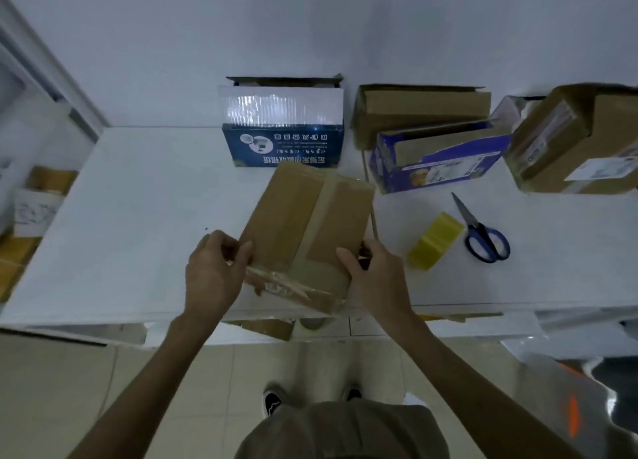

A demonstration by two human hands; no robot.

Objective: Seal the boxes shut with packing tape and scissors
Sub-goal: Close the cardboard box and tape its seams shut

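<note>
**At the table's front edge: taped box gripped in both hands**

Across most of the view a long white table (138, 217) is spread. A row of open cartons is parked along its back, a blue-and-white printed carton (283, 148) among them. At the near edge a flat brown cardboard box (303, 217) is held at a tilt, with its near end sticking out past the table. Tape is already laid down the middle seam and across the near end, where it's pretty wrinkled.

The left hand (214, 272) is clamped on the near left corner, fingers curled over the edge. The right hand (376, 275) is wrapped round the near right corner the same way.

The box is probably light and fairly stiff, judging by how easily it's propped up. The glossy tape could be slippery though, so bare cardboard at the corners is best grabbed, not the taped strip.

Just right of the box, a yellowish roll of packing tape (435, 241) is lying on the table. Blue-handled scissors (483, 234) are beside it, and neither is being touched.
</note>
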